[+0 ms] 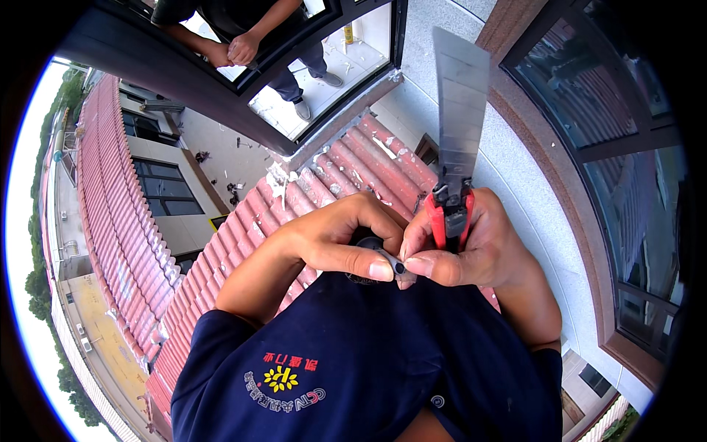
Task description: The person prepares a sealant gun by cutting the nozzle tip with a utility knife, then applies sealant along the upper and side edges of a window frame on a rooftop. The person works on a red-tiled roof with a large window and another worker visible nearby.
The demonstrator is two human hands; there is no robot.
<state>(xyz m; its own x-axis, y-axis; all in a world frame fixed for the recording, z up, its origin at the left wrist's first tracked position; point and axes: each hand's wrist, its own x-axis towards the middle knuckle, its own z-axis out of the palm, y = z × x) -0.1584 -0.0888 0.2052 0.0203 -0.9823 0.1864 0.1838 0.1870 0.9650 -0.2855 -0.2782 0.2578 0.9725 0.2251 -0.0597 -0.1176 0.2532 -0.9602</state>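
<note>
Red-handled utility knife (pixel 458 151), broad blade (pixel 462 88) extended upward, small grey dark-holed piece (pixel 395 262) at its lower left

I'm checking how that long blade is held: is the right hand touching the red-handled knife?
Touching. The head view shows the right hand gripping the red-handled knife, skin directly against its handle.

We have roof tiles (pixel 331 177) before us, a window (pixel 637 214) to the right, a snap-off knife (pixel 461 121) in our right hand (pixel 490 247).
</note>
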